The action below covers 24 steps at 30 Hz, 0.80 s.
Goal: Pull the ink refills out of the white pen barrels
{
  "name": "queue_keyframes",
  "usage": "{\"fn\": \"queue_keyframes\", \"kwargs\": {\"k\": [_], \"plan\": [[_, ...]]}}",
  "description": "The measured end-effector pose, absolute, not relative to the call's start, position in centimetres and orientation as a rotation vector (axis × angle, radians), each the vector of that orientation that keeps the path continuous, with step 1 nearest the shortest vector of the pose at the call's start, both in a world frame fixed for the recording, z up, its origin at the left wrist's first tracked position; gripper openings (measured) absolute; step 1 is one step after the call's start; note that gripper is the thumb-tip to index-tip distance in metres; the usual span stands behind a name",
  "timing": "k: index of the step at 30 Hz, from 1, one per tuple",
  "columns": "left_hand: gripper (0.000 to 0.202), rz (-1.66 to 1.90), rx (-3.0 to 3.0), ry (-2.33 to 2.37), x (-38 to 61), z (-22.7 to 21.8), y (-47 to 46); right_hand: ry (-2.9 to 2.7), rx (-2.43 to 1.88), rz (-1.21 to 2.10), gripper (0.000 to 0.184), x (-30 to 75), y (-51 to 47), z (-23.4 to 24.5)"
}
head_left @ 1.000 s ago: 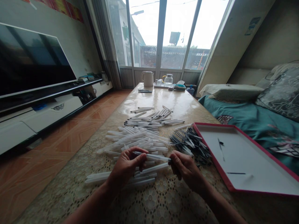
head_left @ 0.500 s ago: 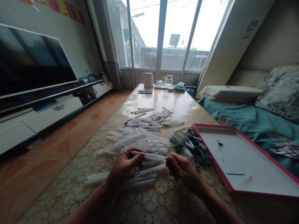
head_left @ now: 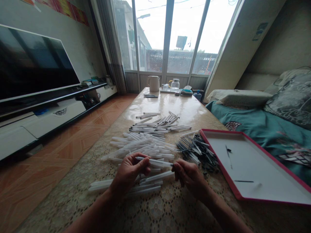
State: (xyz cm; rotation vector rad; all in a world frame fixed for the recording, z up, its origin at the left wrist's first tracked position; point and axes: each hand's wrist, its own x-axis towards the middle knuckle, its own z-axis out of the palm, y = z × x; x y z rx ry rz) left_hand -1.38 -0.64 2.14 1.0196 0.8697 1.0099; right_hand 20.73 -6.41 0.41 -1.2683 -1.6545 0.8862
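Observation:
Between my hands a pen with a translucent white barrel (head_left: 159, 162) lies nearly level above the table. My left hand (head_left: 132, 170) grips its left part between thumb and fingers. At its right end, the fingers of my right hand (head_left: 186, 173) are closed around the dark tip. Beneath and behind my left hand spreads a pile of white pen barrels (head_left: 136, 144), with more barrels (head_left: 102, 184) nearer to me. Dark thin refills and small black parts (head_left: 198, 150) lie heaped just beyond my right hand.
A red-rimmed white tray (head_left: 272, 171) stands at the right, with a few dark pen parts in it. Farther off lie black-ended pens (head_left: 160, 126). A kettle (head_left: 154, 83) and a glass jug (head_left: 175, 84) stand at the table's far end. A bed or sofa (head_left: 247, 119) borders the right.
My right hand has shifted very slightly to the left, with the pen still held between both hands. The rest looks the same.

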Motion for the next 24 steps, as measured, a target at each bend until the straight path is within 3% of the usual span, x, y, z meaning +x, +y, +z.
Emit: {"fn": "queue_keyframes", "kwargs": {"k": [5,11,16,21,24], "plan": [[0.034,1.002,1.021,0.885,-1.4,2.19,-0.76,-1.56,-1.231,0.944,0.023,20.67,-6.38,0.38],[0.032,0.99,1.041,0.877,-1.41,2.03,-0.77,-1.635,-1.267,0.921,0.038,20.71,-6.25,0.28],[0.031,0.995,1.048,0.882,-1.42,2.02,-0.7,-1.572,-1.26,0.935,0.021,20.65,-6.35,0.47],[0.032,0.988,1.062,0.869,-1.49,1.96,-0.74,-1.626,-1.269,0.928,0.037,20.65,-6.26,0.37],[0.032,0.996,1.056,0.875,-1.54,1.97,-0.78,-1.594,-1.251,0.934,0.03,20.58,-6.29,0.33]]}}
